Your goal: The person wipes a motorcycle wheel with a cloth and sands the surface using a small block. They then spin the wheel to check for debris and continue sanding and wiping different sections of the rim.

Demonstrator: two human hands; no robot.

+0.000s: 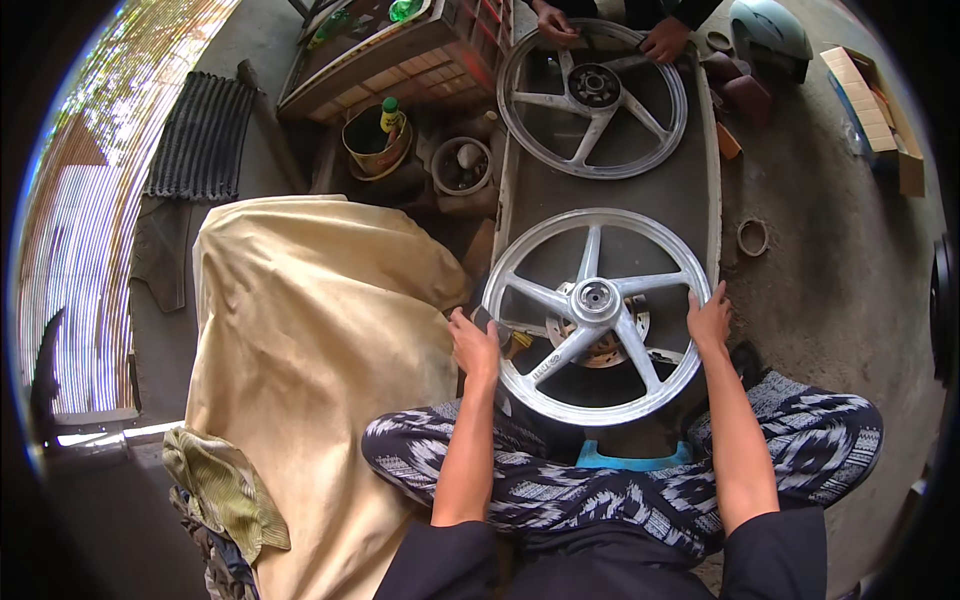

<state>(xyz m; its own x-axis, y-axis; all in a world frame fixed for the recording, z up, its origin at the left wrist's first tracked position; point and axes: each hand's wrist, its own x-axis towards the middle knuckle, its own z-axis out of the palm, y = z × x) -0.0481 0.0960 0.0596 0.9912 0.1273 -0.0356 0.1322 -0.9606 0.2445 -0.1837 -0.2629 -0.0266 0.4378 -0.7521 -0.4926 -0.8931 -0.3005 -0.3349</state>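
A silver five-spoke motorcycle wheel (pixel 595 300) leans at the near end of a low bench, in front of my knees. My right hand (pixel 709 320) grips its rim at the right side. At the left side, my left hand (pixel 474 345) has its fingers bent around a dark flat piece (pixel 487 321) against the rim; its exact kind is unclear. Behind the spokes shows a round metal disc (pixel 637 318), partly hidden. Across the bench another person's hands (pixel 665 41) touch a second silver wheel (pixel 593 135) with a black hub.
The grey bench top (pixel 600 194) lies between both wheels. To my left a beige cloth (pixel 320 300) covers something bulky. Beyond it stand a bucket with a green-capped bottle (pixel 390 115), a tub (pixel 462 165) and a wooden crate (pixel 395 75). A ring (pixel 752 237) and cardboard box (pixel 880 120) sit right.
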